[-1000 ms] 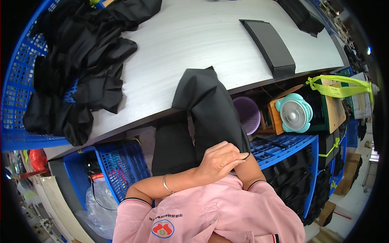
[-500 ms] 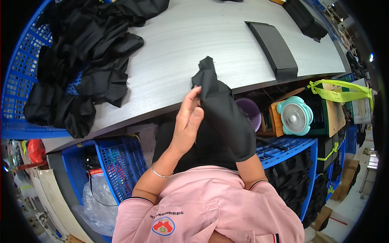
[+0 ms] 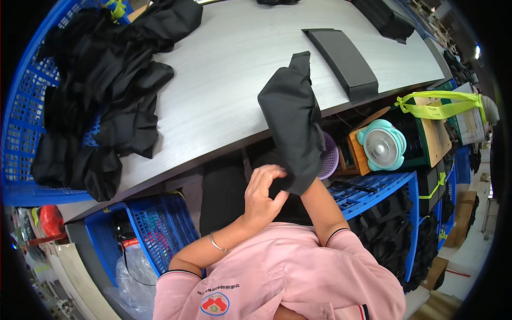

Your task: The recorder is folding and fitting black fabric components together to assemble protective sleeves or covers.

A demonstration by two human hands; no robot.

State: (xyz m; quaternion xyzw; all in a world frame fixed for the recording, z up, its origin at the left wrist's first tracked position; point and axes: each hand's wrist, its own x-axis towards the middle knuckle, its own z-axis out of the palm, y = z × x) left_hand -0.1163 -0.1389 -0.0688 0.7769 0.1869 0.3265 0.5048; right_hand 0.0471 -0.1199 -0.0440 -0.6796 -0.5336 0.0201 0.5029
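A black fabric pouch [image 3: 292, 114] is pulled over my right hand and wrist, like a sleeve. Only my right forearm [image 3: 326, 207] shows below its lower edge, so the fingers inside are hidden. The pouch stands up over the table's near edge, its narrow end pointing away from me. At the pouch's lower left edge, my left hand [image 3: 261, 193] has its fingers and thumb bent round the cloth. A long dark grey padded piece [image 3: 344, 58] lies on the table to the right of the pouch.
A pale grey table [image 3: 213, 85] spans the far side. Crumpled black fabric pieces [image 3: 117, 85] overflow a blue crate [image 3: 21, 122] at left. At right are a turquoise fan [image 3: 382, 146], a purple basket [image 3: 329, 157] and a blue crate [image 3: 376, 193]. Another blue crate [image 3: 165, 218] stands lower left.
My left hand has moved from the pouch's upper part down to its lower edge. The pouch now stands fuller and straighter over my right hand. The view has shifted slightly.
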